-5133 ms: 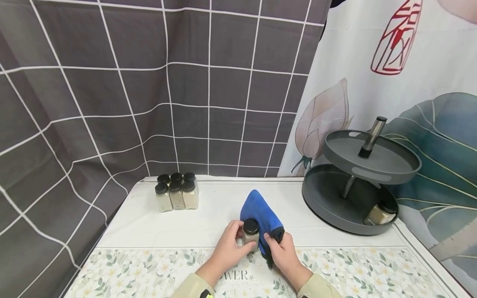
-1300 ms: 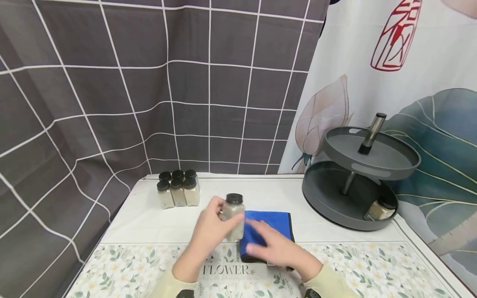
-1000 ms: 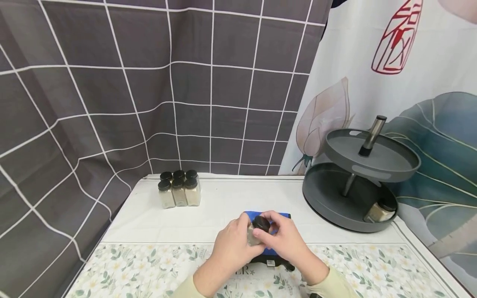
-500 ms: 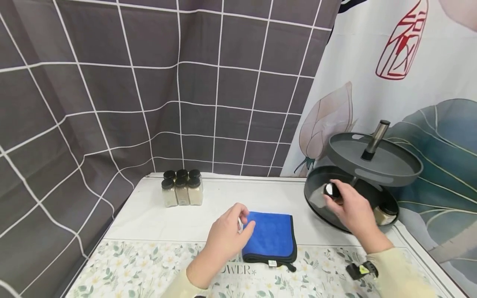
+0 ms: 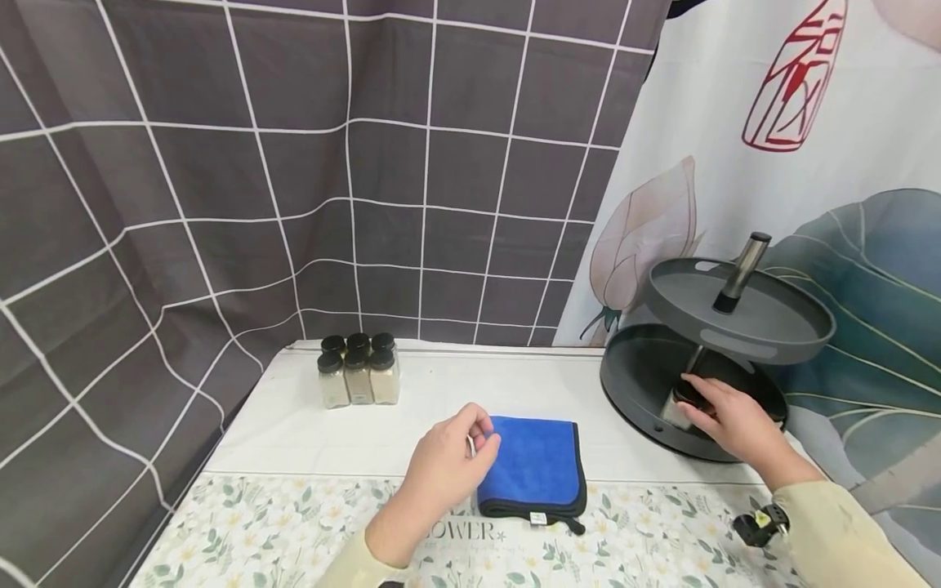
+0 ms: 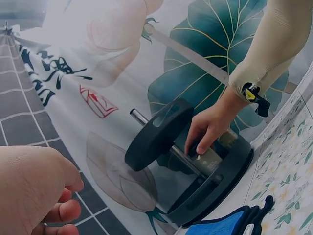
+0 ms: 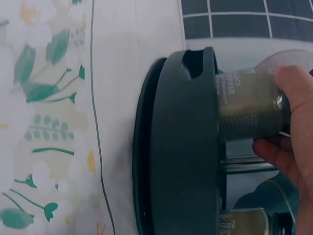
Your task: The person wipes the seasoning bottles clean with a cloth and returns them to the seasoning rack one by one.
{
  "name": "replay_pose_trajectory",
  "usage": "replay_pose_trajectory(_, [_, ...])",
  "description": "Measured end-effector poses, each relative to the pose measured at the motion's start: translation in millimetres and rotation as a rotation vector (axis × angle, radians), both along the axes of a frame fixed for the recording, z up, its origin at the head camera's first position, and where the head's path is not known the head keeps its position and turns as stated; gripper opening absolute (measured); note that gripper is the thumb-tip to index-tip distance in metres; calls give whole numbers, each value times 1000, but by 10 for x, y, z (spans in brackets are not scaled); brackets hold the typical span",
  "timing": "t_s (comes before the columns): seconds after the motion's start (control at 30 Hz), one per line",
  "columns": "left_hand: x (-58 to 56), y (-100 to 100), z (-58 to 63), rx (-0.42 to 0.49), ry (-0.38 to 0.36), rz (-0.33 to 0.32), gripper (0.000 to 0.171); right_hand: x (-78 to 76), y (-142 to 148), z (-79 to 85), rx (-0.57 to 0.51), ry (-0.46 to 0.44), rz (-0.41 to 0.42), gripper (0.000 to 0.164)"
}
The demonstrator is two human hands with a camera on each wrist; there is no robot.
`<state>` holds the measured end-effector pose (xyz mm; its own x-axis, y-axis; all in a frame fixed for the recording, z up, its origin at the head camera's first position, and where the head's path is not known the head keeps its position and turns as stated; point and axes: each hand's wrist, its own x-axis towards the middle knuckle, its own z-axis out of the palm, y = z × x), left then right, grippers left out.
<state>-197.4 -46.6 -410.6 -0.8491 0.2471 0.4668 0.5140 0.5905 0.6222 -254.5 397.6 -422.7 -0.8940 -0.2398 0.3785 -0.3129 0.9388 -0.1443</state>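
Observation:
My right hand (image 5: pixel 742 425) grips a spice jar (image 7: pixel 249 105) by its black-lidded top. That jar is upright within the lower tier (image 5: pixel 628 380) of a dark grey two-tier round rack; whether its base touches the tier's floor I cannot tell. A second spice jar (image 7: pixel 244 223) sits in the same tier, mostly behind my hand in the head view. My left hand (image 5: pixel 448 461) holds nothing, its fingers loosely curled, beside the left edge of a folded blue cloth (image 5: pixel 532 461) with black trim.
Several black-lidded jars (image 5: pixel 358 380) stand grouped at the table's back left. The rack's upper tier (image 5: pixel 742 306) overhangs the lower one, with a metal post (image 5: pixel 746 265) through it. A grey checked curtain (image 5: pixel 456 180) hangs behind the table.
The cloth, earlier held against the jar, lies folded on the table. The jar passed from my left hand to my right, which carried it rightward and lowered it into the lower tier.

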Motion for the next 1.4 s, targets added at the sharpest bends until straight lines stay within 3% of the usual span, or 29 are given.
replay_pose_trajectory(0.27, [-35, -33, 3, 9, -42, 4, 10, -89, 44, -73, -52, -51, -50, 55])
replay_pose_trajectory(0.57, [-76, -60, 5, 6, -54, 14, 12, -36, 109, 52, -50, -123, -89, 57])
replay_pose_trajectory(0.87, [-87, -101, 32, 9, -88, 57, 10, 73, 431, 62, -2, -83, -84, 44])
replay_pose_trajectory(1.1, [-99, -114, 29, -5, -106, 60, 9, 136, 733, 121, -74, -224, -136, 49])
replay_pose_trajectory(1.4, [-148, -180, 3, 4, -117, 94, 9, 117, 932, 67, -140, -228, -136, 47])
